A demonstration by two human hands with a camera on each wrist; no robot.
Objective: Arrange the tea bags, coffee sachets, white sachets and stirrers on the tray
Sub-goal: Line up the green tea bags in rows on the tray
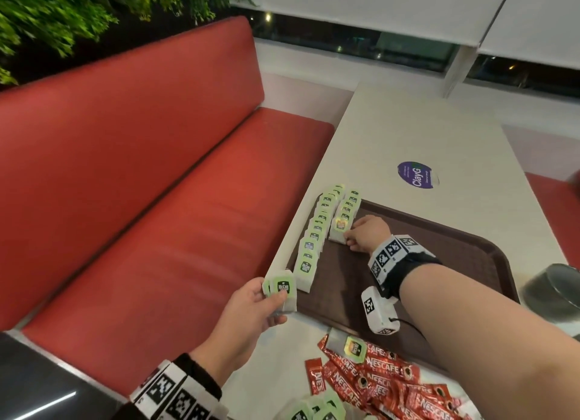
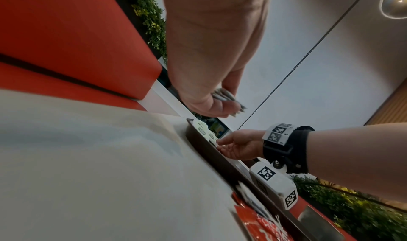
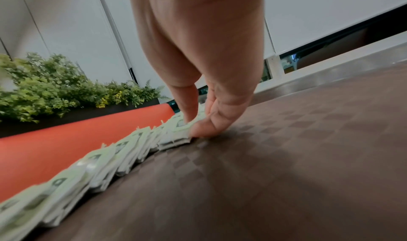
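A long pale counter (image 1: pixel 423 130) ran beside a red bench seat (image 1: pixel 141 184), carrying a brown tray (image 1: pixel 470 253) at its near end. Two overlapping rows of green-labelled tea bags (image 1: pixel 317 228) lay along the tray's left side, shingled probably so each label showed. The right hand (image 1: pixel 364 233) reached across the tray, its fingertips (image 3: pixel 199 130) pinching the nearest bag of the shorter row, seemingly seating it. The left hand (image 1: pixel 251 313) hovered at the tray's near-left corner, fingers and thumb gripping a small stack of tea bags (image 1: pixel 281 289) as a ready supply. Red Nescafe coffee sachets (image 1: pixel 386 379) and more tea bags lay heaped on the counter, not yet arranged.
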